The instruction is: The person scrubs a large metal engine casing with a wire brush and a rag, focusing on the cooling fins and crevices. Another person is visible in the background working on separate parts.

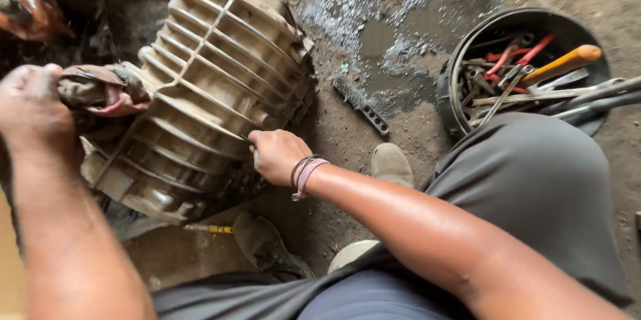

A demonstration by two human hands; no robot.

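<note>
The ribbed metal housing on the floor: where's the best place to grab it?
Probably by the raised ribs of the ribbed metal housing, from its two long sides. It lies tilted on the dirt floor; the deep ribs offer finger holds, and the right hand already rests on its lower edge.

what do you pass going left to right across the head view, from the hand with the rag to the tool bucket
left hand → dirty rag → ribbed metal housing → right hand → flat black tool on the ground → puddle → round bucket with the orange-handled tool
</note>
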